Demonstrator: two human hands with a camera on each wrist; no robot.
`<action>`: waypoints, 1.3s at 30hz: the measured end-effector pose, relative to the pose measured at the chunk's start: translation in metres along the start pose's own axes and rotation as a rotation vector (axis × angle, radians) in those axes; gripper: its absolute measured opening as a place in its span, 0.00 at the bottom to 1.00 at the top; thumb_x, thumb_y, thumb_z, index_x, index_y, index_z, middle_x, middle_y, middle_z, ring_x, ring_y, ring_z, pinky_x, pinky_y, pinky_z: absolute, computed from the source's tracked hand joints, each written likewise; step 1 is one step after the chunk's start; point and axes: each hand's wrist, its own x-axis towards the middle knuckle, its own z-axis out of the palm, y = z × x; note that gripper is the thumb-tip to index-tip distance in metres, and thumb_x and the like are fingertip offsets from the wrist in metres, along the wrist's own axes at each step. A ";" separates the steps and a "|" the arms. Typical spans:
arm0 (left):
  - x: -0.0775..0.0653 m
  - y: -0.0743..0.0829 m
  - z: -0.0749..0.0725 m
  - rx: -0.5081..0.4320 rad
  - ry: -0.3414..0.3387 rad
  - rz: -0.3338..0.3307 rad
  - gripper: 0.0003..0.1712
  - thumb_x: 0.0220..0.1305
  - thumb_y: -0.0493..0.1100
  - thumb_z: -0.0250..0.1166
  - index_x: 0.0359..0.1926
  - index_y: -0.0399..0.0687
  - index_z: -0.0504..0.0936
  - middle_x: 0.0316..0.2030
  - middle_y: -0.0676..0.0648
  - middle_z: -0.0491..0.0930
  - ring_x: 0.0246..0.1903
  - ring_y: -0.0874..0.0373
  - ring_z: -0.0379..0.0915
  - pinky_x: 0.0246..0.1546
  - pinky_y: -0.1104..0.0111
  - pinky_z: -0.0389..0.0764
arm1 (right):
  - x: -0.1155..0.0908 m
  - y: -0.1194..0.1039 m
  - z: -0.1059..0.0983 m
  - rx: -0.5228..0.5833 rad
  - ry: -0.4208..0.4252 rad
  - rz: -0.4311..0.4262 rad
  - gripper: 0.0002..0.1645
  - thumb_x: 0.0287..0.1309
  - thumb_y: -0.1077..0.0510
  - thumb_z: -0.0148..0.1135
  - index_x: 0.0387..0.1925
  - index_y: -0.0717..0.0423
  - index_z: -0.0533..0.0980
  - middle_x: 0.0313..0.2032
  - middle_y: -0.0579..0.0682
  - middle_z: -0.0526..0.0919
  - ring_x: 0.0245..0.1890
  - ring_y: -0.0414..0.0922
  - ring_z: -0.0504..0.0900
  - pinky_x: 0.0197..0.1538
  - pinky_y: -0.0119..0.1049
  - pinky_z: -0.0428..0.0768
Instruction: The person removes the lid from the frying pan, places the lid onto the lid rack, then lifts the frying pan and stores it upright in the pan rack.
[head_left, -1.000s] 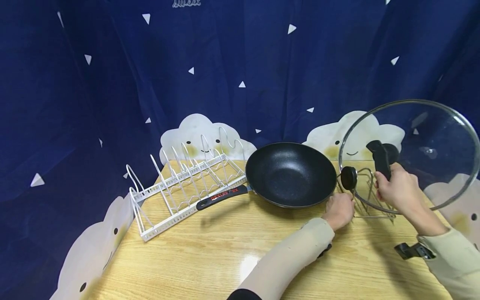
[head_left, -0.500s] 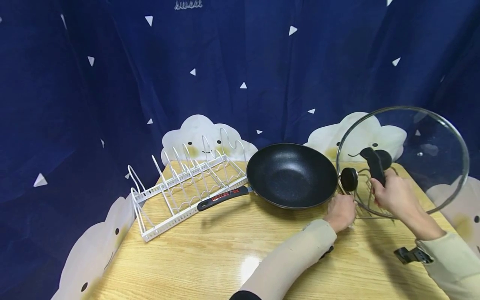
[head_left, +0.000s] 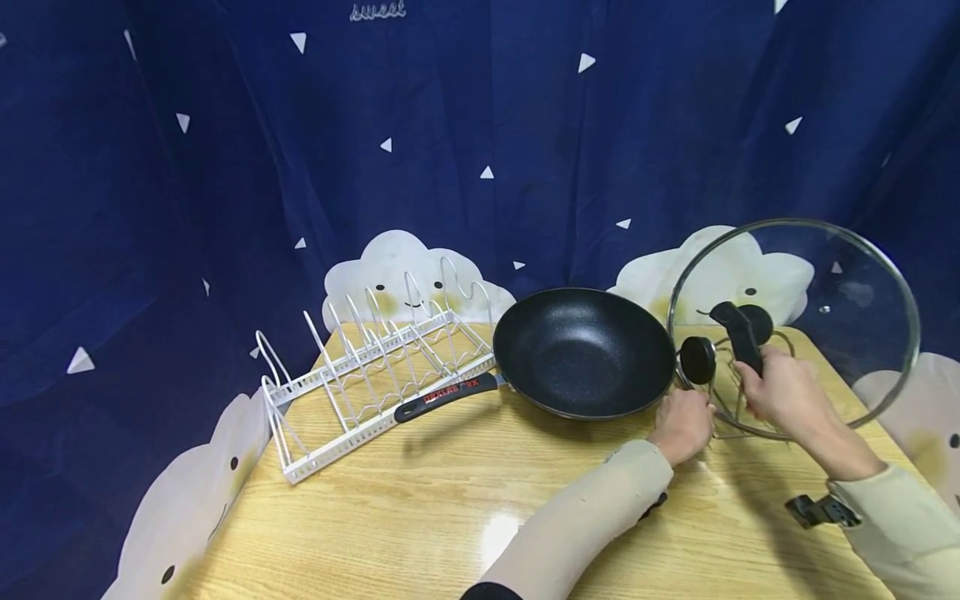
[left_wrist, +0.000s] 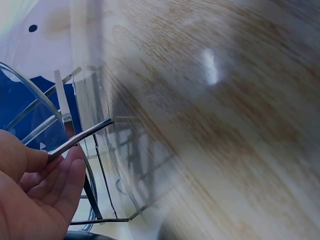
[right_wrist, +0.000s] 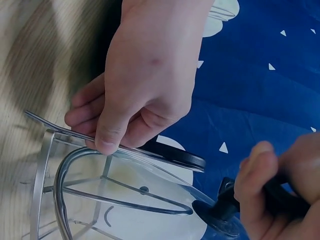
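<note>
My right hand (head_left: pixel 791 392) grips the black handle (head_left: pixel 738 332) of a large glass lid (head_left: pixel 847 333) with a steel rim. The lid stands nearly upright over a small metal wire rack (right_wrist: pixel 40 185). My left hand (head_left: pixel 682 427) is beside the rack's left side, pinching a thin metal bar (left_wrist: pixel 82 137) between thumb and fingers. A round black piece (head_left: pixel 697 360) shows just above that hand. In the right wrist view, the black piece lies along the bar's far part, and the lid's knob (right_wrist: pixel 217 212) is near the rack's curved wires.
A black wok (head_left: pixel 585 354) sits at the table's back middle, its handle (head_left: pixel 446 395) pointing left across a long white wire rack (head_left: pixel 330 454). The wooden table (head_left: pixel 390 525) extends in front. A blue curtain (head_left: pixel 450 108) hangs behind.
The glass lid in my right hand has moved left and down, closer to the metal rack and the black piece. My left hand has stayed nearly still.
</note>
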 end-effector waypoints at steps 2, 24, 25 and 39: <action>0.000 0.000 0.000 -0.005 -0.002 -0.001 0.13 0.65 0.56 0.58 0.23 0.66 0.79 0.26 0.62 0.80 0.29 0.68 0.76 0.24 0.75 0.72 | 0.001 0.000 0.001 -0.012 -0.004 -0.003 0.16 0.67 0.56 0.51 0.30 0.66 0.67 0.07 0.42 0.71 0.09 0.42 0.72 0.16 0.41 0.70; 0.002 -0.001 0.001 -0.031 -0.043 -0.007 0.09 0.66 0.56 0.58 0.29 0.67 0.80 0.28 0.62 0.79 0.30 0.67 0.76 0.24 0.74 0.72 | 0.005 -0.001 0.015 -0.079 0.098 -0.107 0.16 0.58 0.64 0.58 0.32 0.78 0.67 0.17 0.67 0.72 0.17 0.69 0.73 0.21 0.60 0.68; 0.002 -0.001 0.001 -0.034 -0.045 -0.012 0.09 0.66 0.56 0.58 0.29 0.68 0.81 0.28 0.62 0.79 0.29 0.66 0.76 0.24 0.73 0.72 | 0.005 -0.002 0.015 -0.083 0.101 -0.109 0.17 0.58 0.64 0.58 0.33 0.79 0.67 0.17 0.69 0.72 0.18 0.70 0.73 0.21 0.61 0.68; 0.001 -0.001 0.001 -0.062 -0.045 -0.022 0.07 0.66 0.56 0.58 0.32 0.69 0.81 0.30 0.61 0.80 0.30 0.66 0.76 0.24 0.73 0.72 | 0.007 -0.003 0.011 -0.041 0.049 -0.060 0.15 0.63 0.61 0.53 0.30 0.74 0.67 0.11 0.50 0.72 0.13 0.57 0.75 0.24 0.57 0.73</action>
